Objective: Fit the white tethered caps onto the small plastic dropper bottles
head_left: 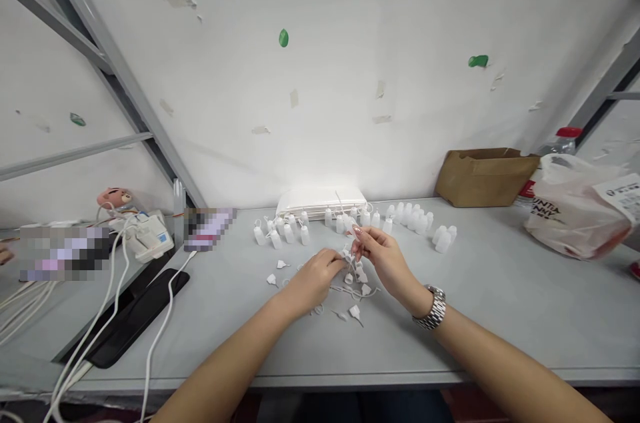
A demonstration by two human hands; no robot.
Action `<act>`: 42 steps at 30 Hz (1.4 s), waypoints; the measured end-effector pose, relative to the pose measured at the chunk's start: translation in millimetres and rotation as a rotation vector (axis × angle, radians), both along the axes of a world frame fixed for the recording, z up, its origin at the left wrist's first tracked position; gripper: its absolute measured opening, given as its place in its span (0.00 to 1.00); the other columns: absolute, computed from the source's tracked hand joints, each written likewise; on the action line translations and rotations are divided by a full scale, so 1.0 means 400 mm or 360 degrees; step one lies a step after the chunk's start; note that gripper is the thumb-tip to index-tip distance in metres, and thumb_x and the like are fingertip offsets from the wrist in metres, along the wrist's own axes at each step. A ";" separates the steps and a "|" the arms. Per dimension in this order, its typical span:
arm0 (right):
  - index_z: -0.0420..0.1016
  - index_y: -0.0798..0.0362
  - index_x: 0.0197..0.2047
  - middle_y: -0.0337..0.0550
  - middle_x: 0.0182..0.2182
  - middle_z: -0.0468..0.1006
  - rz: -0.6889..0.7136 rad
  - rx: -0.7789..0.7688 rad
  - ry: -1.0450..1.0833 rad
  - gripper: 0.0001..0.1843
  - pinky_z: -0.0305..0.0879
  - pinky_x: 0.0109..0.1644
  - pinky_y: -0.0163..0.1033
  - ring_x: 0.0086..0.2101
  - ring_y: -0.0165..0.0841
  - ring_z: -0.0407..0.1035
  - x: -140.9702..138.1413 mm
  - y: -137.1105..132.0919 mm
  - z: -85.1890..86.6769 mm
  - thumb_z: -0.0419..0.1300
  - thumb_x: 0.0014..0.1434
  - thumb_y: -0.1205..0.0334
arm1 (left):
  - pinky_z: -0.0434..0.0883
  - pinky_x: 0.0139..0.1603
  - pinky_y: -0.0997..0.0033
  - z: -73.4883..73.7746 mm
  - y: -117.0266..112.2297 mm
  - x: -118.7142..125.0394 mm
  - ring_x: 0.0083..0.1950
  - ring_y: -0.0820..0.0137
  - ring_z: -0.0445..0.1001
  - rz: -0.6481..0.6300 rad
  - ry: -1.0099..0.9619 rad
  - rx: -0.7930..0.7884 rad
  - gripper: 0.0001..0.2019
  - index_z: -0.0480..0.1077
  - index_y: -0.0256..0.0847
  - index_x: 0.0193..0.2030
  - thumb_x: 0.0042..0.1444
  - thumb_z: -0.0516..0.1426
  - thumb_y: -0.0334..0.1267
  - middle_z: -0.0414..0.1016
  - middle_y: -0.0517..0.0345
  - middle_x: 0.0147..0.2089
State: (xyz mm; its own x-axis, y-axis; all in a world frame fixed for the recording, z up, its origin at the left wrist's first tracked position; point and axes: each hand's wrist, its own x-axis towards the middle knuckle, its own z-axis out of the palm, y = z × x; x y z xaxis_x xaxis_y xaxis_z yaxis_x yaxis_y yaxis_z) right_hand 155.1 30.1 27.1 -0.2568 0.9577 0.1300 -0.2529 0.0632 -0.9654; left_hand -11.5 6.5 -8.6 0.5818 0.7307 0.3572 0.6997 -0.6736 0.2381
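Note:
Both my hands meet over the middle of the grey table (500, 303). My left hand (313, 279) is closed, its fingertips pinching a small white plastic piece. My right hand (383, 256), with a metal watch (431, 308) on the wrist, pinches a small white cap piece (349, 253) between thumb and fingers. Several loose white caps (356, 311) with thin tails lie scattered under and around the hands. Behind them stand several small white plastic bottles (280, 231), and several more of these bottles (415, 219) stand to the right.
A white flat pack (320, 199) lies against the wall. A brown paper bag (483, 176) and a white plastic bag (575, 213) sit at the back right. At left lie a black phone (137, 316), white cables (107, 316), a charger (147, 236) and a pink toy (115, 197).

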 end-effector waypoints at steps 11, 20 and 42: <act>0.70 0.55 0.28 0.37 0.19 0.68 -0.0014 -0.0025 0.0009 0.16 0.60 0.28 0.35 0.21 0.26 0.61 0.002 0.000 0.003 0.58 0.50 0.48 | 0.66 0.45 0.60 -0.023 0.022 -0.018 0.49 0.64 0.64 0.0136 0.0062 0.0254 0.27 0.63 0.41 0.49 0.44 0.43 0.15 0.65 0.48 0.47; 0.70 0.55 0.26 0.37 0.19 0.68 -0.0005 -0.0032 -0.0021 0.17 0.60 0.28 0.35 0.20 0.26 0.60 -0.004 0.000 0.004 0.58 0.48 0.47 | 0.65 0.43 0.62 -0.020 0.040 -0.017 0.47 0.65 0.65 0.0044 0.0139 0.0274 0.18 0.65 0.42 0.48 0.55 0.45 0.23 0.69 0.50 0.45; 0.70 0.55 0.29 0.37 0.19 0.69 0.0058 -0.0034 -0.0087 0.17 0.60 0.27 0.34 0.20 0.27 0.61 -0.010 -0.005 -0.013 0.58 0.50 0.47 | 0.64 0.44 0.64 0.020 0.034 -0.032 0.43 0.66 0.68 0.0295 -0.0052 0.0016 0.07 0.67 0.39 0.38 0.57 0.49 0.36 0.73 0.53 0.38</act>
